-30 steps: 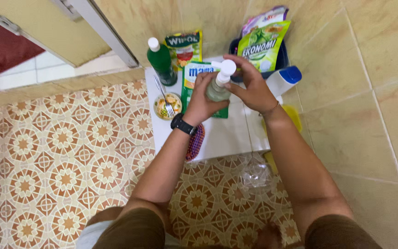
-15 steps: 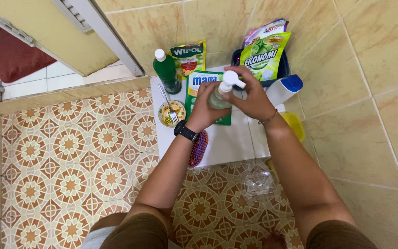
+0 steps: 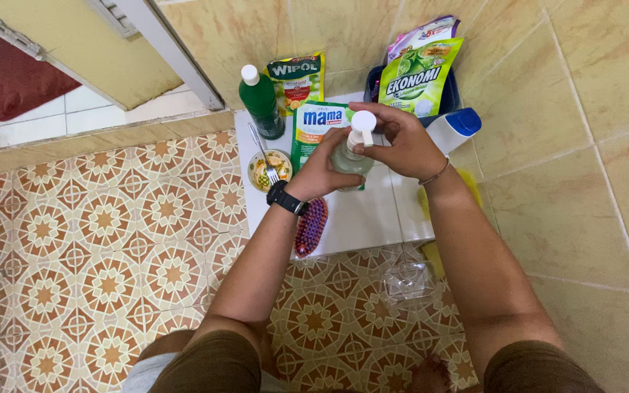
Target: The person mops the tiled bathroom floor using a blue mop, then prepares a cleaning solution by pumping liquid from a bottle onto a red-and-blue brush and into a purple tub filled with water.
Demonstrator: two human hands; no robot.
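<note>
I'm clamping the left hand (image 3: 319, 166) round the pump bottle (image 3: 349, 154) over the white board (image 3: 358, 218), right hand (image 3: 400, 140) closing round its pump head; bottle risking slipping sideways.

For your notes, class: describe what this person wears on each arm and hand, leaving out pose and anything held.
Both forearms are bare, with no sleeves and no gloves. The left hand has a black wristwatch on its wrist. The right hand has a thin bracelet on its wrist.
</note>
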